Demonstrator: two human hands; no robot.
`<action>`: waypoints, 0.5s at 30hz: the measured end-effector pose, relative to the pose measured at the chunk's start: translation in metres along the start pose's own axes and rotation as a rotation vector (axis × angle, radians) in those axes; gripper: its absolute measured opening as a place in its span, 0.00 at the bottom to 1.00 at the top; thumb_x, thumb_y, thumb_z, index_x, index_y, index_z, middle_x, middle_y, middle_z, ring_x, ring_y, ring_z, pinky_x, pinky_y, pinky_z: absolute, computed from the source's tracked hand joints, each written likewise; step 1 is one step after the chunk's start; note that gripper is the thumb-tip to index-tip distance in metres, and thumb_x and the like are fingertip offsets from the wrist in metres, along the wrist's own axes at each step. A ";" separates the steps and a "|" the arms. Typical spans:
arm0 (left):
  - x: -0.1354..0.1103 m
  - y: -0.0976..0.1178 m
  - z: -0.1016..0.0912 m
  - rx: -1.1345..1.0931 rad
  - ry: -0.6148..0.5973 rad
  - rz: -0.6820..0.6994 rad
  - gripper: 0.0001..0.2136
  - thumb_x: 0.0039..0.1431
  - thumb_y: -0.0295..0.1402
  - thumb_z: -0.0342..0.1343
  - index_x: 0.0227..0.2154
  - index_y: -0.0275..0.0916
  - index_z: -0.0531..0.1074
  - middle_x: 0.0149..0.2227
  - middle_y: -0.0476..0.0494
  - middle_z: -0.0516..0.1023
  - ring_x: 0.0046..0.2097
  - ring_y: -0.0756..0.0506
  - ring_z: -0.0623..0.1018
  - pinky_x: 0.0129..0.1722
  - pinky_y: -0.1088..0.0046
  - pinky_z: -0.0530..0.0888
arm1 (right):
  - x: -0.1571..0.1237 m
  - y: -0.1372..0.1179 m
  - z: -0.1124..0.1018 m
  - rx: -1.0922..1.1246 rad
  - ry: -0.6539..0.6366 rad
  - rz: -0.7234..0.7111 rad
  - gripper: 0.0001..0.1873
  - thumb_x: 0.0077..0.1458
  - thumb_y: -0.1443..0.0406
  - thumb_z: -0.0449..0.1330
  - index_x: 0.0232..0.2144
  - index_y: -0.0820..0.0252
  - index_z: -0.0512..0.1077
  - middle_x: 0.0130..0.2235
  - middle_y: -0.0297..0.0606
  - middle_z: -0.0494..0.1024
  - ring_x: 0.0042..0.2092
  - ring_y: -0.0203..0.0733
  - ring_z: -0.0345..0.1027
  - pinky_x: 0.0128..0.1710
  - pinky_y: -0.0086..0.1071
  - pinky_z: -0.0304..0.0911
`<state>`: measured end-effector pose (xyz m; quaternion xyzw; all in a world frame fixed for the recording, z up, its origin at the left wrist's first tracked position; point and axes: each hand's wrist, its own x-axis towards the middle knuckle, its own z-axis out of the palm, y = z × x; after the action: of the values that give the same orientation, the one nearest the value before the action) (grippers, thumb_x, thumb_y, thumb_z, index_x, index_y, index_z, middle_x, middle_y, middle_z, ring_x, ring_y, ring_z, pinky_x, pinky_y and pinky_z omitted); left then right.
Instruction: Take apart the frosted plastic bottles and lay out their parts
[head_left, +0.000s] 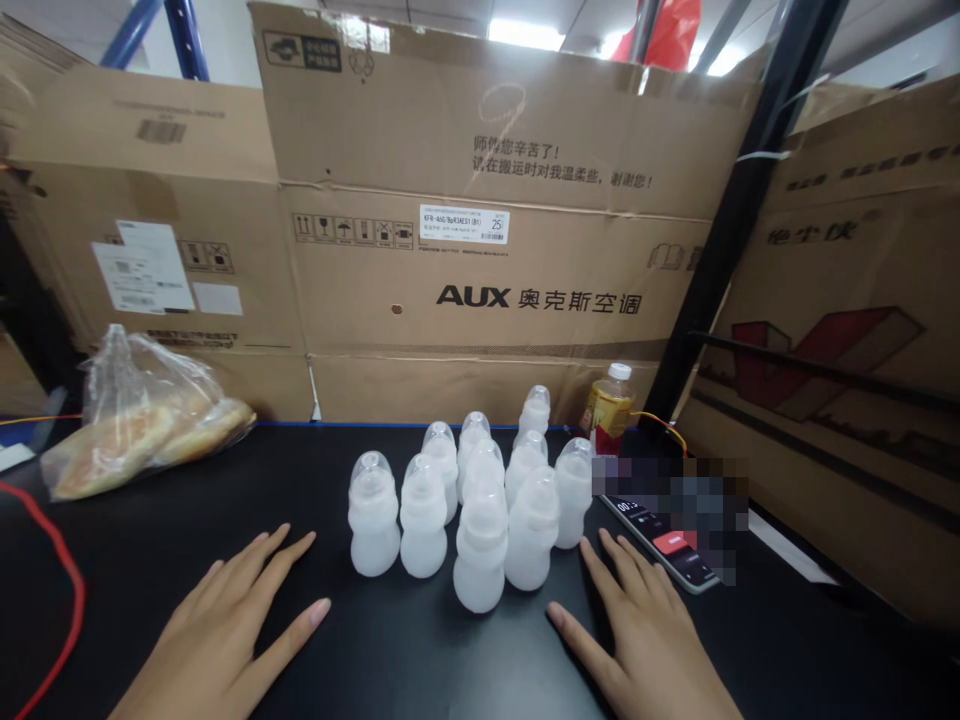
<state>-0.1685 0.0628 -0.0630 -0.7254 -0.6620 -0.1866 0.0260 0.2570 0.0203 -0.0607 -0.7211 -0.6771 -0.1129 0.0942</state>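
Several white baby bottles (480,500) with clear caps stand upright in a cluster on the black table (390,640). My left hand (225,630) lies flat on the table, fingers stretched out, to the left of the cluster and holding nothing. My right hand (645,640) also rests flat with fingers spread, just right of the nearest bottles, empty. Neither hand touches a bottle.
A phone (664,545) lies by my right hand, partly blurred. A drink bottle (609,405) stands behind it. A plastic bag of bread (142,420) sits at the left. Large cardboard boxes (480,230) wall the back; a red cable (60,590) curves at the left edge.
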 end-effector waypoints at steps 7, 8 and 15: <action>0.000 -0.004 0.002 -0.002 0.007 0.013 0.39 0.66 0.63 0.46 0.69 0.43 0.73 0.74 0.36 0.70 0.75 0.29 0.68 0.76 0.36 0.58 | 0.000 0.001 0.003 0.004 0.030 -0.016 0.43 0.66 0.40 0.57 0.68 0.66 0.74 0.71 0.58 0.69 0.72 0.72 0.64 0.69 0.64 0.65; 0.000 -0.004 0.002 -0.005 0.010 0.018 0.39 0.66 0.63 0.46 0.69 0.43 0.73 0.74 0.36 0.70 0.75 0.29 0.69 0.76 0.36 0.59 | 0.000 0.002 0.004 0.007 0.036 -0.018 0.43 0.66 0.40 0.57 0.68 0.66 0.74 0.71 0.59 0.69 0.72 0.73 0.64 0.69 0.65 0.64; 0.001 -0.002 0.002 -0.027 0.005 0.008 0.40 0.65 0.63 0.45 0.68 0.42 0.74 0.73 0.35 0.71 0.74 0.28 0.69 0.76 0.35 0.57 | 0.000 0.001 0.007 0.013 0.075 -0.023 0.43 0.65 0.40 0.59 0.67 0.67 0.75 0.71 0.60 0.70 0.71 0.74 0.65 0.68 0.65 0.66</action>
<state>-0.1703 0.0647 -0.0648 -0.7278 -0.6565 -0.1973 0.0185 0.2588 0.0223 -0.0675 -0.7080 -0.6819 -0.1365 0.1231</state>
